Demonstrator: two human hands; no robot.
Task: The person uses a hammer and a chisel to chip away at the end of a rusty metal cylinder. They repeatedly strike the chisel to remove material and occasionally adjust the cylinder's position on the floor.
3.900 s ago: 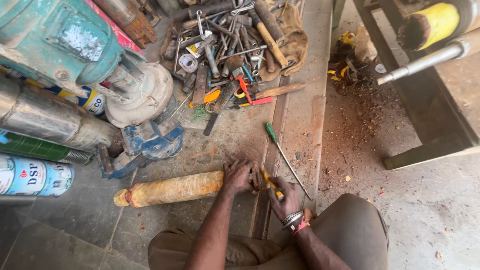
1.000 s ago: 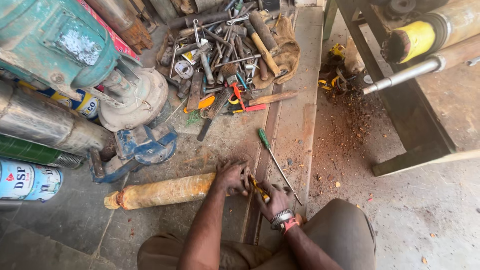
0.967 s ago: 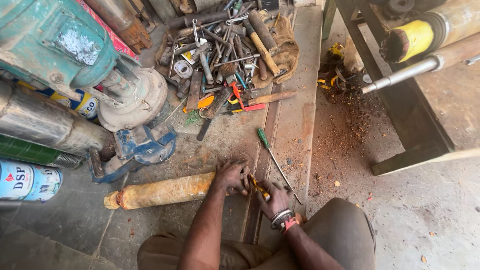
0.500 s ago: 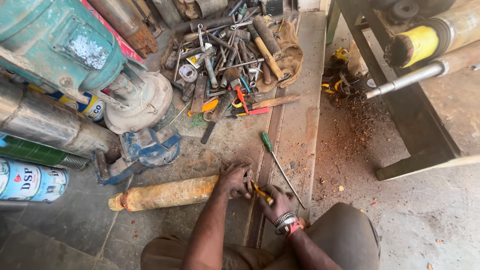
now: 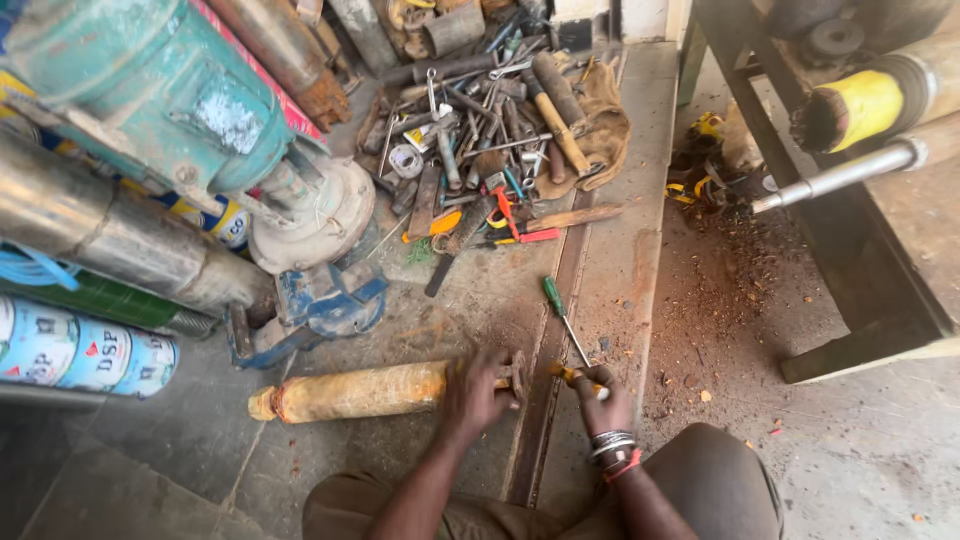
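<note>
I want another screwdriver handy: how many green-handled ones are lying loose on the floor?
1. The green-handled screwdriver lies just beyond the right hand, below the tool pile; others may be buried in that heap.

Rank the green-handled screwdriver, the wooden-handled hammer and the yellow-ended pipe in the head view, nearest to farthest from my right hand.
From the right hand:
1. Green-handled screwdriver, lying on the floor just ahead of the hand.
2. Wooden-handled hammer, farther ahead in the tool pile.
3. Yellow-ended pipe, far ahead to the right, on the metal stand.

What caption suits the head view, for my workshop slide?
Left hand steadies a rusty cylinder; right hand grips a tool.
</note>
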